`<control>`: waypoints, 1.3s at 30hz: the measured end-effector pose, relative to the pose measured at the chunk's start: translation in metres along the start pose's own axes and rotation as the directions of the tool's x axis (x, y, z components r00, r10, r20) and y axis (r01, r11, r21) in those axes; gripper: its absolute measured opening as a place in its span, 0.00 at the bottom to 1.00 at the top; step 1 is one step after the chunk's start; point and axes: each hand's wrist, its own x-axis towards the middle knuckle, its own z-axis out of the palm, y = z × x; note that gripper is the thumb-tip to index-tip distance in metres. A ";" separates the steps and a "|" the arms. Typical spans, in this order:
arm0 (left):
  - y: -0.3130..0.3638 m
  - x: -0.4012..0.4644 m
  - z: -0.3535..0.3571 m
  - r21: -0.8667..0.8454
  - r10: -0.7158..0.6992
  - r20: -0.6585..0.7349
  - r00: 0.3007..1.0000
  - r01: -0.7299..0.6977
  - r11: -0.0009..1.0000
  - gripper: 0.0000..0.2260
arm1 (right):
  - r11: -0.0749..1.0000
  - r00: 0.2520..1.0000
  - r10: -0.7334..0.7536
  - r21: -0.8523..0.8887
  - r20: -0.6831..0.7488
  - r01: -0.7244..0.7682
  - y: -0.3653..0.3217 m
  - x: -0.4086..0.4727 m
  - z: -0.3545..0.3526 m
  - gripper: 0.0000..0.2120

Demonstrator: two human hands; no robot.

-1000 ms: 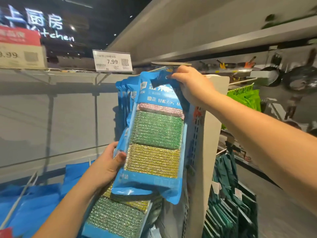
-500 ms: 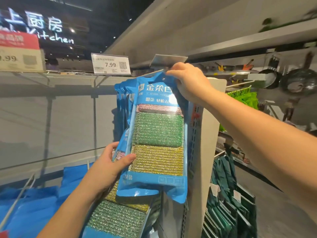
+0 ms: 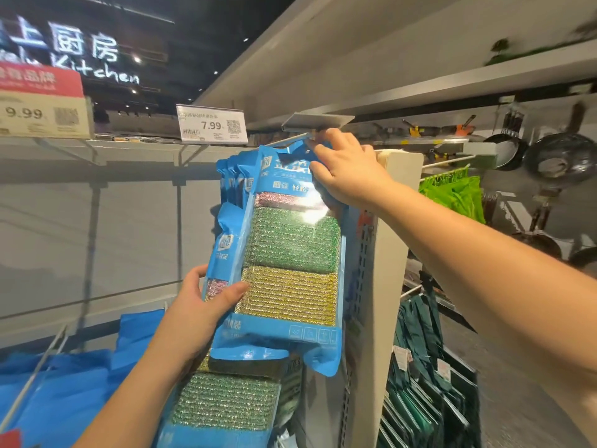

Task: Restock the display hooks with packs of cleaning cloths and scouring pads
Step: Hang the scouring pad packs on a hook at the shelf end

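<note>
Scouring-pad packs (image 3: 292,253) on display hook (image 3: 288,139)

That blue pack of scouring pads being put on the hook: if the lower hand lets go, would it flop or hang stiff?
The front pack would probably hang fairly flat, since thick pads fill its sleeve. Its glossy film looks slippery. It seems light: the right hand lifts it by the top edge alone, while the left hand only steadies.
</note>
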 end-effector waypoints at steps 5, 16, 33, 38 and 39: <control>0.004 -0.004 0.000 -0.006 0.008 -0.059 0.998 -0.008 1.000 0.39 | 0.999 0.999 -0.036 0.026 0.014 0.036 0.003 -0.001 -0.003 0.24; 0.004 0.000 0.002 0.017 0.002 -0.106 0.994 0.000 1.000 0.48 | 1.000 1.000 -0.021 0.012 -0.020 0.022 -0.001 -0.001 0.000 0.24; -0.013 0.016 0.025 0.167 0.038 -0.148 0.988 -0.013 0.986 0.29 | 0.537 0.832 0.545 0.717 0.108 -0.445 -0.076 -0.077 0.079 0.35; -0.017 0.026 0.016 0.221 0.025 -0.159 0.987 0.011 0.975 0.28 | 0.435 0.837 0.500 0.772 0.220 -0.463 -0.070 -0.059 0.103 0.38; -0.019 0.029 0.012 0.226 0.021 -0.178 0.984 0.020 0.974 0.27 | 0.434 0.838 0.488 0.765 0.244 -0.476 -0.066 -0.052 0.106 0.39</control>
